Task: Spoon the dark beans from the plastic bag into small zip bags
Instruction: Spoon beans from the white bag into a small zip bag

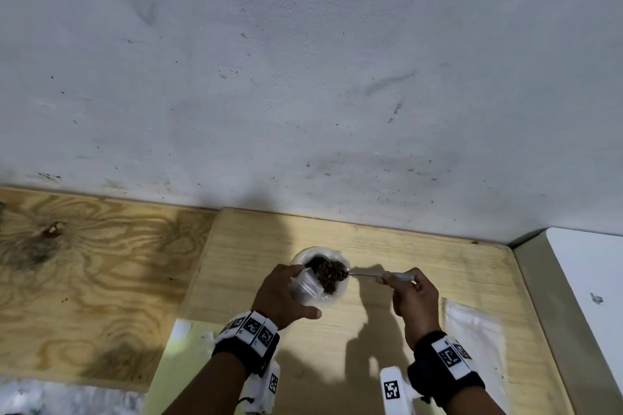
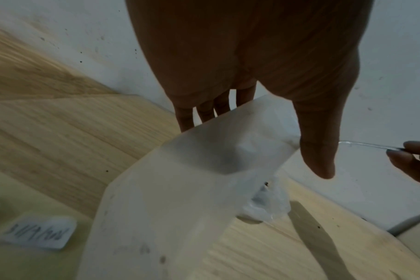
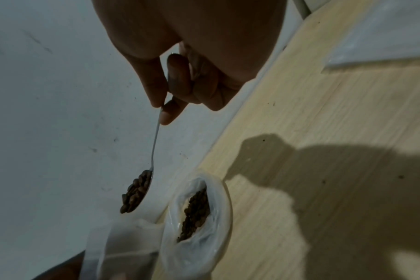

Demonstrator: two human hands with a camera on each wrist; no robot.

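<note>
A white plastic bag (image 1: 337, 293) of dark beans (image 1: 328, 285) stands open on the light wooden board near the wall; the right wrist view shows its rolled rim (image 3: 224, 204) and beans (image 3: 195, 214). My left hand (image 1: 286, 293) holds a small clear zip bag (image 1: 305, 286) just left of it, mouth toward the spoon; that zip bag (image 2: 180, 189) fills the left wrist view. My right hand (image 1: 409, 293) pinches the handle of a metal spoon (image 1: 367, 274). The spoon bowl (image 3: 135, 191) is heaped with beans and hangs above the zip bag's mouth (image 3: 122, 238).
A stack of flat clear zip bags (image 1: 472, 327) lies on the board to the right of my right hand. A white label with handwriting (image 2: 40, 235) lies near the left. The grey wall (image 1: 303, 77) rises right behind the bean bag. A darker plywood sheet (image 1: 84, 280) lies left.
</note>
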